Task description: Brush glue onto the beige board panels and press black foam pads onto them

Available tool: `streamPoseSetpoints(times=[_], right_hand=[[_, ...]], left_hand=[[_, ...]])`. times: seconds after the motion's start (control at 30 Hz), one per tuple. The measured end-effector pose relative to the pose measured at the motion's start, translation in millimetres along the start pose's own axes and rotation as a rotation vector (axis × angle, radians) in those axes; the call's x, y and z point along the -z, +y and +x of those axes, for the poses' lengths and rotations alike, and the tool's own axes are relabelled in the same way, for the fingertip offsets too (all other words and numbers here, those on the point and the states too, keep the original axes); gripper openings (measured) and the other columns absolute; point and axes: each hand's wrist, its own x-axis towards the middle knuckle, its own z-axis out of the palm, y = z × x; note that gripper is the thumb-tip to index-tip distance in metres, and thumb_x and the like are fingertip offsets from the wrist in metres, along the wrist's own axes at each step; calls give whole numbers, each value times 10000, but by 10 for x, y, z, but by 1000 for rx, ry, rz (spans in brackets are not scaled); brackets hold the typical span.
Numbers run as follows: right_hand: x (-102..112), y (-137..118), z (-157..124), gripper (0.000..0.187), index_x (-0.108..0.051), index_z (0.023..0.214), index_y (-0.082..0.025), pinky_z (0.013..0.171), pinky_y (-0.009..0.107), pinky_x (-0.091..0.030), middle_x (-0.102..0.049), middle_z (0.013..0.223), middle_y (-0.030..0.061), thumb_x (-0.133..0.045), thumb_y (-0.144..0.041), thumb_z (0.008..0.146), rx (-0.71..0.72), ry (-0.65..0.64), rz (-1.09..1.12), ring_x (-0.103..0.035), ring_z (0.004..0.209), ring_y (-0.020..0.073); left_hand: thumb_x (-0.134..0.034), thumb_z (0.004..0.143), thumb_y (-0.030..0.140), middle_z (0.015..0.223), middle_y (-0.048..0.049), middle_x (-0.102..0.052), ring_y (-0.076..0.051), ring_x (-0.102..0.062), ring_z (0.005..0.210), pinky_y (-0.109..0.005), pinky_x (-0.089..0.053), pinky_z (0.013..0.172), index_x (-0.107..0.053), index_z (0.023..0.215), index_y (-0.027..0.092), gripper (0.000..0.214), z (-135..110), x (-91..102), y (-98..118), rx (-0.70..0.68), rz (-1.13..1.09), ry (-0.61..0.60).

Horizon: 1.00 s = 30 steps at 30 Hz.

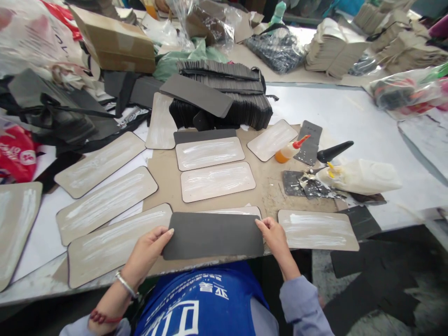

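A dark grey rectangular panel (214,237) with rounded corners is held level between my two hands at the table's front edge. My left hand (151,247) pinches its left end, thumb on top. At the upper right corner, my right hand (273,233) grips it between thumb and fingers. Behind it, mostly covered, lies a beige panel (241,211) with white smears. Two more white-smeared panels, a nearer one (219,182) and a farther one (210,153), rest on the brown board (164,179). Another smeared panel (318,229) lies right of my right hand.
Several smeared panels (107,203) spread leftward. A stack of dark panels (224,88) stands at the back. To the right are a small orange-liquid bottle (287,151), a white bottle (367,176) lying on its side and a black-handled tool (335,152). A cardboard box (115,44) sits back left.
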Motion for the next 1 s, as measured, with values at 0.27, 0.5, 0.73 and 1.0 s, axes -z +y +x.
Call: streamPoseSetpoints(times=[0.27,0.5,0.73,1.0], right_hand=[[197,-140,-202,369,-508,641,-203,537,250,-378,-508,545,-24,-455,-540,780,186,74,-38,-475,520,131],[1048,-847,-592,84,-594,883,-232,697,241,-431,-610,798,9,-569,-282,821,926,336,-197,-569,706,130],[805,-368,-177,402,-541,742,-209,571,266,-398,-602,675,12,-356,-545,861,554,246,-384,-561,579,151],[-220,-254,-4,190,-548,793,-191,608,262,-333,-609,772,54,-450,-327,881,279,117,-822,-567,764,177]], left_hand=[[-631,558,533,592,-2,-570,-146,-485,618,-250,-395,596,-622,616,159,379,-41,-172,-247,-39,-10,83],[-639,570,506,506,25,-493,-110,-410,519,-238,-345,527,-617,612,146,362,-238,-155,-259,-33,-69,34],[-537,631,515,514,34,-428,-120,-402,545,-248,-337,549,-454,533,178,361,-228,-364,-410,-100,1,-59],[-459,656,521,487,61,-324,-110,-330,502,-235,-288,498,-335,535,208,358,-34,-178,-745,-96,182,154]])
